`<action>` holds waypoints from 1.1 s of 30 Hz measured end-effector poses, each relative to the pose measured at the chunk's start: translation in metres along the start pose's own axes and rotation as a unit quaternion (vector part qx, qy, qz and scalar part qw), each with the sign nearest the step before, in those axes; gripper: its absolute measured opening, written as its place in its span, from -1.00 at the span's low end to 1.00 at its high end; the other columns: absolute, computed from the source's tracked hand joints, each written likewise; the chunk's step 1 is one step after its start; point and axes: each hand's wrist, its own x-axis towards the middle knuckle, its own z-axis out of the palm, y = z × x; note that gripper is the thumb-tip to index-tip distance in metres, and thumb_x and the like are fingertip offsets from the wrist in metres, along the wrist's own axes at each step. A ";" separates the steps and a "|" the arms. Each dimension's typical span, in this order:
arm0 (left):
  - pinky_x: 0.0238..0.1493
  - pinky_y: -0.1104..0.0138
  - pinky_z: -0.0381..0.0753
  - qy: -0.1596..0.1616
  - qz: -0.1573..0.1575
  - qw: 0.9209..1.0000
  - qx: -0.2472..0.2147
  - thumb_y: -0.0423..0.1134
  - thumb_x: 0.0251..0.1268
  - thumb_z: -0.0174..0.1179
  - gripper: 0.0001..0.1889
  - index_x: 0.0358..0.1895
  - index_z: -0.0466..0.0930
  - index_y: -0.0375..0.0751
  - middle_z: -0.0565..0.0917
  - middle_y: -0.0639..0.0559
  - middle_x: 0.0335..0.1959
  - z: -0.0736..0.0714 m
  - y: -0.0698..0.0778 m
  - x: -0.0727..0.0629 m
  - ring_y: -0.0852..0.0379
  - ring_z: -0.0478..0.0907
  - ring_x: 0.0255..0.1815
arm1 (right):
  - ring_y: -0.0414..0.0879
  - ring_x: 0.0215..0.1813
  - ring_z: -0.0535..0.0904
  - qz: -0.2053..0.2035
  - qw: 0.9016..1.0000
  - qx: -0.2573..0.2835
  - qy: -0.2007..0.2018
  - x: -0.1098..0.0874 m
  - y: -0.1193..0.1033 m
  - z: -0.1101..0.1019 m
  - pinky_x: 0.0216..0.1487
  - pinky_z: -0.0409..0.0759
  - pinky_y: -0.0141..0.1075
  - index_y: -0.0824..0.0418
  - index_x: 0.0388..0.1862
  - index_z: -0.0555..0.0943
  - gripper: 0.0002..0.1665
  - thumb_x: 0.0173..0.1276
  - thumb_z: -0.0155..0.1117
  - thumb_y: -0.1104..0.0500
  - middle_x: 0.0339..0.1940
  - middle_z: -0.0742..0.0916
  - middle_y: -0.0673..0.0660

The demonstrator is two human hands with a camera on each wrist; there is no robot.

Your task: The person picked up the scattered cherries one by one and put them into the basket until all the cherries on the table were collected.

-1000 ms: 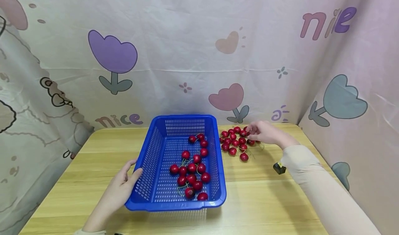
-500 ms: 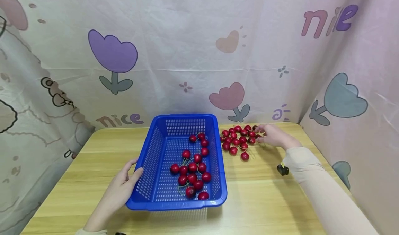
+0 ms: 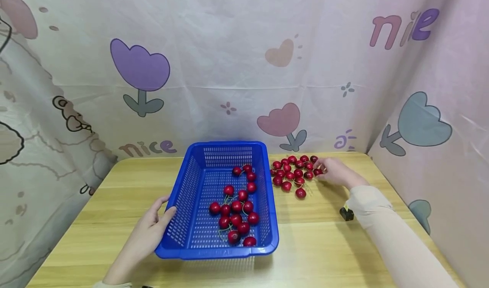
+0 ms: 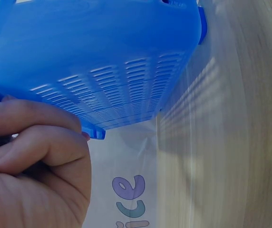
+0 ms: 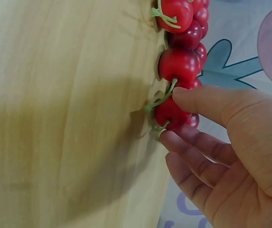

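In the head view, my left hand grips the left rim of a blue plastic basket, thumb on the rim. The left wrist view has its curled fingers against the basket's outside wall. Several red cherries with green stems lie inside, mostly toward the right and front. Right of the basket is a loose cluster of more cherries. My right hand is at the cluster's right end. Close up, its thumb and forefinger pinch one cherry low on the table, stem showing.
The wooden table ends at the back against a printed curtain. Further curtain hangs along both sides. A small black object sits at the right wrist.
My right hand has moved rightward from the top of the cluster to the cherry at its right end. The left hand and basket have stayed in place.
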 end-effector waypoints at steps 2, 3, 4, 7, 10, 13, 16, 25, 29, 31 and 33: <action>-0.43 0.19 0.84 0.001 -0.001 1.000 -0.002 0.10 0.79 -0.06 -0.35 0.70 0.09 -0.11 0.77 -0.18 -0.23 0.000 0.000 0.000 -0.02 0.81 -0.36 | 0.06 -0.12 0.68 -0.005 1.000 -0.003 0.002 0.001 0.001 0.001 0.13 0.72 0.14 0.41 0.13 0.65 -0.60 0.35 0.49 0.34 -0.15 0.77 0.28; -0.42 0.19 0.84 0.002 -0.002 1.000 -0.002 0.10 0.79 -0.06 -0.35 0.70 0.09 -0.11 0.77 -0.18 -0.23 0.000 0.000 0.000 -0.02 0.81 -0.36 | 0.05 -0.13 0.67 -0.005 1.000 -0.004 0.000 0.001 0.001 0.002 0.12 0.72 0.12 0.40 0.12 0.66 -0.61 0.34 0.49 0.34 -0.17 0.76 0.26; -0.42 0.19 0.84 0.002 -0.003 1.000 -0.002 0.10 0.79 -0.06 -0.35 0.70 0.09 -0.10 0.77 -0.18 -0.23 0.000 0.000 -0.001 -0.01 0.81 -0.36 | 0.04 -0.14 0.67 -0.003 1.000 -0.005 -0.002 0.001 0.002 0.002 0.11 0.72 0.10 0.38 0.10 0.66 -0.63 0.35 0.49 0.34 -0.19 0.76 0.24; -0.41 0.19 0.84 0.004 -0.006 1.000 -0.004 0.10 0.79 -0.06 -0.36 0.70 0.09 -0.10 0.76 -0.18 -0.24 0.000 -0.001 -0.001 -0.01 0.81 -0.35 | 0.01 -0.16 0.66 0.000 1.000 -0.003 -0.010 0.002 0.003 0.003 0.07 0.72 0.07 0.37 0.10 0.66 -0.64 0.36 0.48 0.32 -0.21 0.75 0.21; -0.41 0.19 0.84 0.003 -0.003 1.000 -0.009 0.08 0.79 -0.05 -0.36 0.69 0.10 -0.11 0.77 -0.18 -0.24 0.000 -0.001 -0.001 -0.02 0.81 -0.35 | 0.01 -0.16 0.66 0.001 1.000 -0.002 -0.009 0.002 0.004 0.004 0.07 0.72 0.06 0.37 0.09 0.66 -0.65 0.36 0.48 0.32 -0.21 0.75 0.21; -0.41 0.18 0.84 0.003 0.002 1.000 -0.015 0.07 0.79 -0.04 -0.36 0.69 0.09 -0.11 0.77 -0.19 -0.24 0.000 -0.002 0.000 -0.03 0.82 -0.35 | 0.01 -0.16 0.66 -0.002 1.000 -0.004 -0.005 0.002 0.004 0.004 0.06 0.72 0.07 0.37 0.08 0.66 -0.65 0.35 0.48 0.31 -0.20 0.75 0.21; -0.41 0.18 0.84 0.005 0.003 1.000 -0.018 0.06 0.79 -0.05 -0.37 0.70 0.09 -0.11 0.77 -0.19 -0.24 0.000 -0.002 0.000 -0.03 0.81 -0.35 | 0.01 -0.16 0.66 -0.005 1.000 -0.004 -0.001 0.001 0.005 0.003 0.06 0.71 0.07 0.36 0.06 0.66 -0.66 0.35 0.48 0.31 -0.21 0.75 0.21; -0.44 0.16 0.84 -0.004 0.013 0.999 -0.035 0.03 0.79 -0.03 -0.38 0.69 0.09 -0.14 0.76 -0.19 -0.30 0.002 -0.003 -0.002 -0.05 0.81 -0.39 | 0.08 -0.12 0.69 0.008 1.000 0.017 0.001 -0.006 0.007 -0.006 0.06 0.73 0.10 0.38 0.08 0.64 -0.64 0.34 0.47 0.32 -0.16 0.77 0.26; -0.44 0.19 0.83 0.003 0.015 1.000 -0.019 0.06 0.79 -0.03 -0.36 0.69 0.10 -0.14 0.75 -0.18 -0.28 0.002 -0.003 -0.002 -0.01 0.79 -0.39 | 0.11 -0.11 0.72 -0.005 1.000 0.026 0.005 -0.006 0.003 -0.012 0.04 0.76 0.10 0.41 0.11 0.63 -0.61 0.34 0.45 0.32 -0.14 0.78 0.31; -0.44 0.20 0.82 0.006 0.015 1.000 -0.012 0.07 0.78 -0.03 -0.36 0.69 0.11 -0.14 0.75 -0.18 -0.28 0.002 -0.002 -0.002 -0.01 0.78 -0.39 | 0.11 -0.10 0.73 -0.016 0.999 0.030 0.008 -0.006 0.001 -0.016 0.03 0.77 0.07 0.42 0.11 0.63 -0.62 0.36 0.45 0.32 -0.14 0.78 0.31; -0.43 0.20 0.82 0.006 0.016 1.000 -0.010 0.06 0.78 -0.03 -0.36 0.69 0.12 -0.15 0.74 -0.18 -0.27 0.002 -0.002 -0.003 0.00 0.78 -0.39 | 0.11 -0.11 0.73 -0.026 0.999 0.032 0.012 -0.007 -0.002 -0.020 0.00 0.78 0.04 0.43 0.11 0.62 -0.62 0.37 0.45 0.33 -0.15 0.78 0.30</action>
